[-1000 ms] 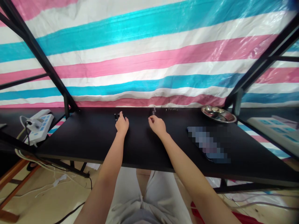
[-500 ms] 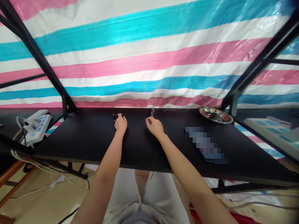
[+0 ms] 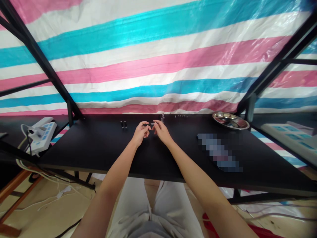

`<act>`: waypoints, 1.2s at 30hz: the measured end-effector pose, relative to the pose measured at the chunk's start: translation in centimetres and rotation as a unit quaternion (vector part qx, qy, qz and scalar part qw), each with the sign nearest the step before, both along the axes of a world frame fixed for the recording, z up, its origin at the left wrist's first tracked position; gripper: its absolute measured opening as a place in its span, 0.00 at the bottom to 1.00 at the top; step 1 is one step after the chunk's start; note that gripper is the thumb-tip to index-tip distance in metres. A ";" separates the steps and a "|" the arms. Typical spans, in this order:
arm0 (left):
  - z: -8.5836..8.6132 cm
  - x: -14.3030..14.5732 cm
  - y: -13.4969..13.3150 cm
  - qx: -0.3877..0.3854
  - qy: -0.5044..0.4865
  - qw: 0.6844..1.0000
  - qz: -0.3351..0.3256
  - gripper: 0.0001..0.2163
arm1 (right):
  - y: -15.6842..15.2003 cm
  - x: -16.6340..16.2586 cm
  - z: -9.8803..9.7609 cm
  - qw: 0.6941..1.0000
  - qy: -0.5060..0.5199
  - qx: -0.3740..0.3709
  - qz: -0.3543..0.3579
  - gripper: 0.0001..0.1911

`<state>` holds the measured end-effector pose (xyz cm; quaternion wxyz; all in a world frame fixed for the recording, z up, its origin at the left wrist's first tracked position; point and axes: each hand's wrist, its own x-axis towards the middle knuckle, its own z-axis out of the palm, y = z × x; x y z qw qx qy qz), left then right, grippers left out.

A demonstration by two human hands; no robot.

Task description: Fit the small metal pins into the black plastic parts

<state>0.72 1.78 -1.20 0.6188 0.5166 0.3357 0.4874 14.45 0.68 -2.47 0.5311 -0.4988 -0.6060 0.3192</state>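
Above the middle of the black table [image 3: 99, 148], my left hand [image 3: 141, 133] and my right hand [image 3: 159, 130] meet, fingertips pinched together. Between them they hold a small dark rod-shaped part [image 3: 149, 124] with a light tip. Two similar small dark parts [image 3: 123, 124] lie on the table to the left of my left hand. Near the back edge, just right of my right hand, stands a small clear piece [image 3: 163, 117], and beyond it a row of tiny dark bits [image 3: 180, 116].
A round metal dish [image 3: 230, 120] sits at the table's back right. A blurred flat object [image 3: 220, 152] lies right of centre. A white power strip [image 3: 41, 132] with cables rests at far left. Black frame posts rise at both back corners before a striped tarp.
My left hand left the dark parts at the back left and moved right, carrying one. My right hand shifted slightly left and up, and both hands now meet on that part.
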 end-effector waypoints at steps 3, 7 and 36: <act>0.0 0.4 -0.6 0.003 -0.009 0.998 -0.056 0.14 | -0.1 -0.1 0.3 0.999 0.050 -0.001 -0.002 0.23; 0.5 0.6 -1.2 0.005 -0.004 0.997 -0.078 0.15 | 0.0 0.1 0.4 0.996 0.088 0.003 -0.005 0.20; 0.1 0.0 -0.4 0.013 0.088 0.989 0.117 0.16 | -0.9 0.7 1.8 0.987 0.080 -0.080 0.112 0.17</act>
